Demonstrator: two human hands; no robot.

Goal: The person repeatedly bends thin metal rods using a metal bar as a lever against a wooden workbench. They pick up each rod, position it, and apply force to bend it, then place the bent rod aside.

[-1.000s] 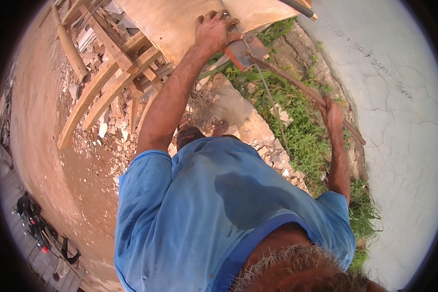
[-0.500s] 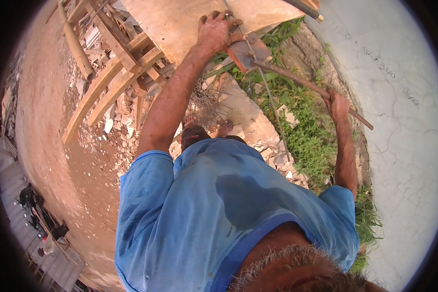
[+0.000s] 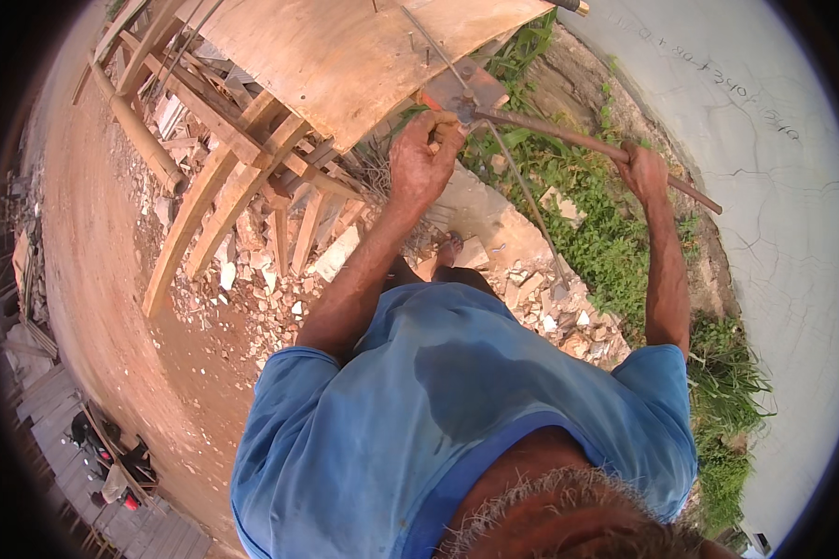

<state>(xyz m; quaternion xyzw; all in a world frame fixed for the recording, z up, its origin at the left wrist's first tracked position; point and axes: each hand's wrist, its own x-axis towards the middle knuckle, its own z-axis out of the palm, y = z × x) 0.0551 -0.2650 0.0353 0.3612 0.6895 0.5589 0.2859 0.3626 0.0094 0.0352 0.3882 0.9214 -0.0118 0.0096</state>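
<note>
My left hand is curled just beside a rusty steel bending plate with an orange edge, near a bend in a thin steel rod; I cannot make out what, if anything, is between the fingers. My right hand grips a long rusty bar, whose far end reaches the plate. The thin rod runs from across the plywood board over the plate and down toward the ground. Several pins stand up from the board.
Curved timber pieces and a round pole lie at left over broken rubble. A dirt path runs beside them. Weeds line a cracked pale wall at right. My sandalled foot shows below.
My left hand has left the board's edge and come down toward me, below and left of the plate. My right hand has moved slightly forward and rightward with the bar.
</note>
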